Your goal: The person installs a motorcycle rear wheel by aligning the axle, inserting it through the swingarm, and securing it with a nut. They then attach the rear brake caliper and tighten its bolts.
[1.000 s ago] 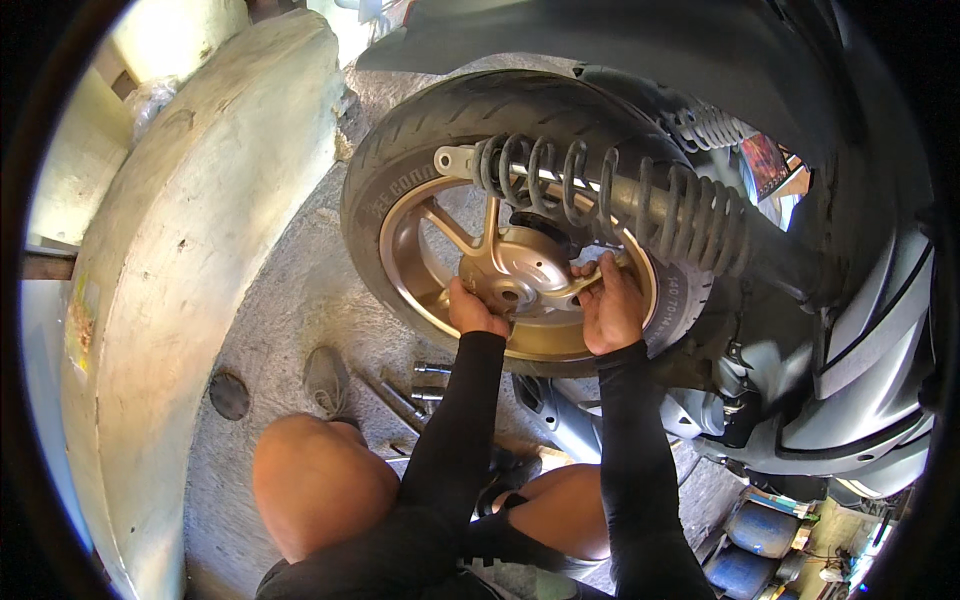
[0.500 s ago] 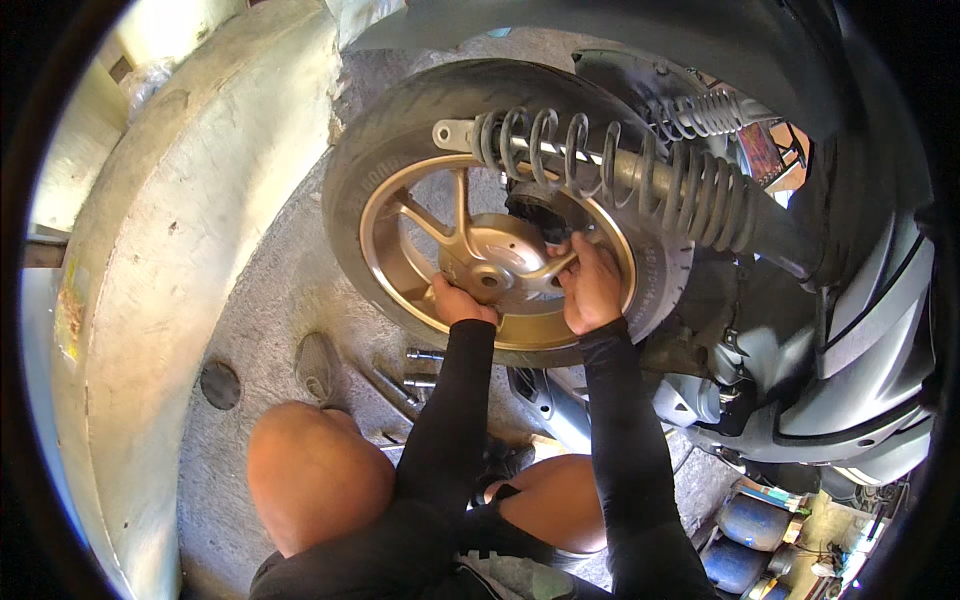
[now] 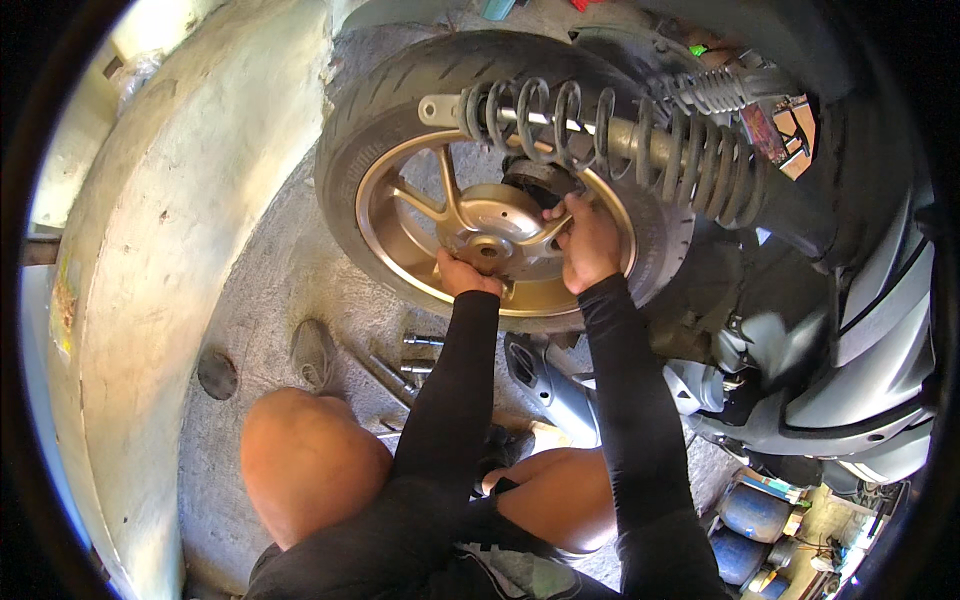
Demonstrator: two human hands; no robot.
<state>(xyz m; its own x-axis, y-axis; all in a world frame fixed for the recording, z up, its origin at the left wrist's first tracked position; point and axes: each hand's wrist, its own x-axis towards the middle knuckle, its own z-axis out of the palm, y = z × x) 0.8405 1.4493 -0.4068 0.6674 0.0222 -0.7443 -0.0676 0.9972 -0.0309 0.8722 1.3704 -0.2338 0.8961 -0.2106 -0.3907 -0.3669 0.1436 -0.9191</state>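
Both my hands are on a motorcycle wheel (image 3: 405, 265) with a gold spoked rim and a black tyre. My left hand (image 3: 468, 274) grips the wheel low beside its hub (image 3: 489, 249); its fingertips are hidden behind the metal. Wrapped round a right-hand spoke is my right hand (image 3: 592, 245), its fingers curled through the gap. Behind the spokes, a dark round part (image 3: 537, 180) shows above my right hand. A coil-spring shock absorber (image 3: 600, 135) slants across the upper right of the wheel, its free end with a round eye near the tyre's top left.
Sockets and a long bar (image 3: 392, 372) lie on the concrete floor by my knees. A curved pale wall (image 3: 190, 200) bounds the left. Silver-grey motorcycle bodywork (image 3: 870, 375) stands at the right. Blue containers (image 3: 755, 515) sit at the lower right. A dark round disc (image 3: 217, 375) lies left.
In the picture, the wheel and both my hands sit a little higher than before. My grip on the wheel looks the same, and more of the tyre's tread shows at its top.
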